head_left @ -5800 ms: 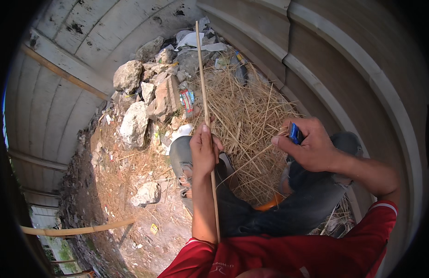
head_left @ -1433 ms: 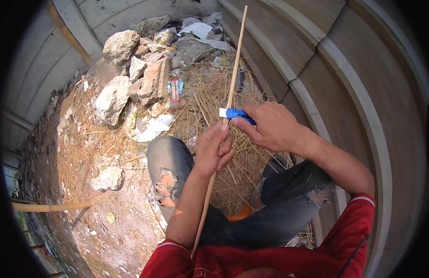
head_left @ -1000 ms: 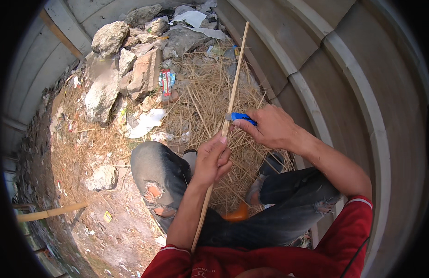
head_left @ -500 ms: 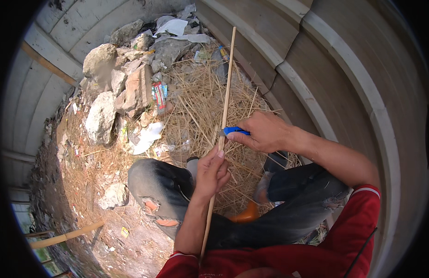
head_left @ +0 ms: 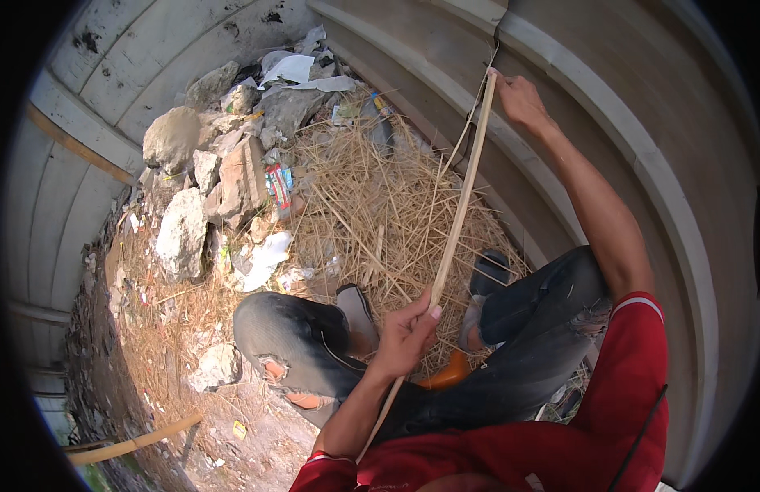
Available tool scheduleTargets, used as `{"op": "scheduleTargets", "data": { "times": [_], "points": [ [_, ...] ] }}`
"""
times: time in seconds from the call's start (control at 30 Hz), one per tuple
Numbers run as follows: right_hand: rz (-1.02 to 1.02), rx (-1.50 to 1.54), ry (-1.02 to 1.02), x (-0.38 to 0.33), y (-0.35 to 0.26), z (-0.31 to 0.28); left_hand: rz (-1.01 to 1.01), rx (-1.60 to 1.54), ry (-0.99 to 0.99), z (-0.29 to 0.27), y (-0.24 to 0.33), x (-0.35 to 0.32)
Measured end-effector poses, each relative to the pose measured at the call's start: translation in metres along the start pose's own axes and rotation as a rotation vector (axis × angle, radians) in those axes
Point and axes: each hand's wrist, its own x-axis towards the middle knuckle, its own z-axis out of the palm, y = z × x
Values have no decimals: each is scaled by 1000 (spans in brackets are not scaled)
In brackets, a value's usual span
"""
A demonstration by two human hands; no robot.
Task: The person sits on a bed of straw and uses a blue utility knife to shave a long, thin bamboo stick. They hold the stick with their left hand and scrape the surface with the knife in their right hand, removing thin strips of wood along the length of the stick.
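Note:
A long, thin bamboo strip slants from my lap up to the far right. My left hand is closed round its lower part, thumb lying along it. At the strip's far end my right hand is closed, arm stretched out. The blue-handled knife it gripped in the earlier frame is now hidden by the fingers; only a small dark tip shows beside them. A thin, curling shaving hangs alongside the strip's upper part.
Loose straw-like shavings cover the ground before my crossed legs. Rocks and litter are heaped at left. A corrugated metal wall curves close along the right. An orange object lies between my legs, and a bamboo pole juts in lower left.
My right hand has moved up and right, from mid-strip to its far end. The strip now leans further right, with a thin shaving beside it. My left hand has shifted slightly right and nearer.

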Motion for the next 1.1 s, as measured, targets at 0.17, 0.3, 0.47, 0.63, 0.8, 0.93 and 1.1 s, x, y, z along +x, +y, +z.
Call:
{"op": "scheduleTargets", "data": {
  "times": [0.17,0.3,0.47,0.63,0.8,0.93,1.1],
  "points": [
    [67,297,97,-13,43,3,25,0,-35,1,6,4],
    [139,933,-132,-44,-19,-5,123,-165,52,-20,6,9],
    [-75,891,-386,-81,-72,7,156,-106,48,-9,24,12],
    [-122,875,-392,-102,-95,11,99,-88,25,-9,31,18],
    [-184,617,-281,-102,-96,11,148,-65,53,-4,33,26],
    [-381,434,-232,-118,-96,8,101,-197,29,-3,39,29],
    [-600,200,-484,-149,-99,-3,59,-294,58,-6,43,31]
  ]
}}
